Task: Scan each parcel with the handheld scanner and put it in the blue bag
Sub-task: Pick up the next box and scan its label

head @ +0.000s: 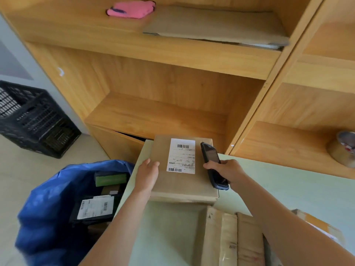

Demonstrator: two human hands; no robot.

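A flat brown cardboard parcel (182, 183) with a white barcode label (181, 155) lies on the pale green table (288, 189), near its far left corner. My left hand (147, 174) grips the parcel's left edge, thumb on top. My right hand (227, 172) holds the dark handheld scanner (213, 164) over the parcel's right side, just right of the label. The blue bag (44, 214) stands open on the floor to the left of the table, with several parcels inside, one dark with a white label (96, 207).
More cardboard boxes (230, 239) lie on the table's near side. A black plastic crate (32, 120) stands on the floor at left. Wooden shelves behind hold a flat cardboard sheet (215, 25), a pink cloth (131, 9) and a tape roll (343, 148).
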